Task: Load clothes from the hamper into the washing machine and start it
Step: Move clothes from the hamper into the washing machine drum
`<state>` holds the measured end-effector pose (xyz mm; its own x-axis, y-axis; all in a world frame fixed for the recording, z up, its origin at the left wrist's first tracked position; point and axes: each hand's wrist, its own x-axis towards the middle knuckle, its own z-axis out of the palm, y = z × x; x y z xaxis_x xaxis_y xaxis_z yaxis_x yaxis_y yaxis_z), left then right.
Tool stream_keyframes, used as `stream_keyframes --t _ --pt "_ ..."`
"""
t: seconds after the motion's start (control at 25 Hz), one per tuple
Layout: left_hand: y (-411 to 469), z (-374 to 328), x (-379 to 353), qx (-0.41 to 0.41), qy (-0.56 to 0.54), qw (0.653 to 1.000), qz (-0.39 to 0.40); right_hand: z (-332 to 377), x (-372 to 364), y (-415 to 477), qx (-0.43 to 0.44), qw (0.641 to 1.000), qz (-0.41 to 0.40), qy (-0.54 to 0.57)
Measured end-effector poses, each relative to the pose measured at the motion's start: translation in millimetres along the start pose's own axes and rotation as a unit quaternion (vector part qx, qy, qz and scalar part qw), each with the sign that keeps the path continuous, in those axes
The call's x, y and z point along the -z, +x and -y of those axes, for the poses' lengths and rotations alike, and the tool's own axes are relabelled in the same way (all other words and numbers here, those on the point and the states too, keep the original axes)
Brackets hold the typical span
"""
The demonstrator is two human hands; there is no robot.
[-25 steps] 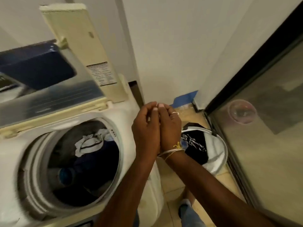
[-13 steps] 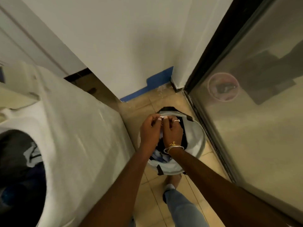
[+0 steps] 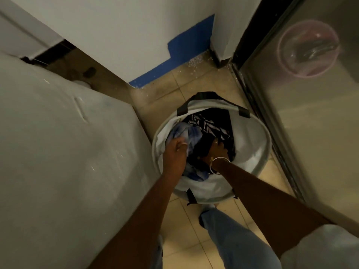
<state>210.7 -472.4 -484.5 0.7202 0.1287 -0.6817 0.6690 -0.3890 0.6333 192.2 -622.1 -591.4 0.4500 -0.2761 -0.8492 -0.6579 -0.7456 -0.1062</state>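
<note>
Both hands [image 3: 175,154] [image 3: 217,150] on clothes [image 3: 206,125] — in hamper [image 3: 259,152]

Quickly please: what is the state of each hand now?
Left hand: grips a light blue garment.
Right hand: in the dark clothes; grip cannot be told.

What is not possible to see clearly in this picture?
Head view only.
Washing machine: only its white side shows; drum and controls are cut off at the left edge.
Right hand: fingers sink into dark clothes, so its grip is unclear.
Hamper: how much remains is hidden under the top layer.
Pale blue garment in the left hand: blurred, type unclear.
</note>
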Motion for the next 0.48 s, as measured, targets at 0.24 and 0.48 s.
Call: stream_keyframes --t 0.24,0.48 --pt "-17 -11 -3 -0.001 0.085 0.993 0.08 4 30 -40 0.073 0.967 -0.166 0.177" --pt "-62 -60 -6 -0.12 0.334 0.916 0.189 28 93 -160 0.285 0.851 -0.164 0.409"
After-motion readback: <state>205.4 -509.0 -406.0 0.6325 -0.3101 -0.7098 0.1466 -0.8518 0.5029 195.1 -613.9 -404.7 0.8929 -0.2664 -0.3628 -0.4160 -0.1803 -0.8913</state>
